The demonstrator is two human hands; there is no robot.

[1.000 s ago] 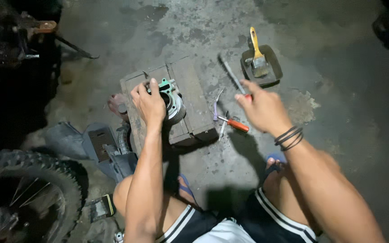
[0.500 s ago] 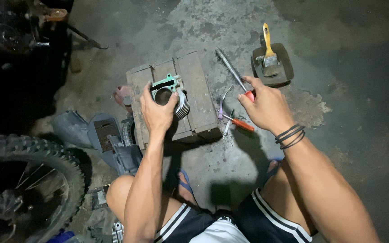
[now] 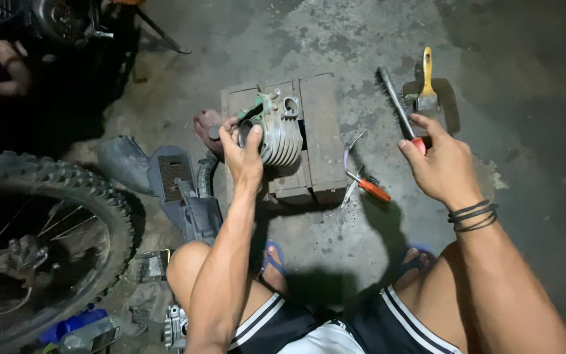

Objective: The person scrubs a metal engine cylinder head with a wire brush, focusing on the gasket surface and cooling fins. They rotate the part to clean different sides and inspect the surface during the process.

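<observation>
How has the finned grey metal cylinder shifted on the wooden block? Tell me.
Yes. The finned grey metal cylinder is now tipped up on its side under the left hand, fins facing the camera, on the same spot of the wooden block.

Dim scene, lit by one source near the head camera. Brightest patch: the concrete floor [image 3: 335,39] at upper centre, with a mild sheen on its smooth grey areas. Falloff is strong toward the edges; upper left corner and right side go near black, detail lost there. Forearms are evenly lit, slightly warm in tone. Hard dark shadows sit under the legs and just beside the wooden block [image 3: 316,131]. The ribbed metal cylinder [image 3: 276,134] catches pale highlights, no blown glare. Tyre [image 3: 67,190] at left is murky, spokes barely readable. Focus is fair at centre; slight softness and grain in the dark areas. Mild wide-angle stretch at the borders.
</observation>
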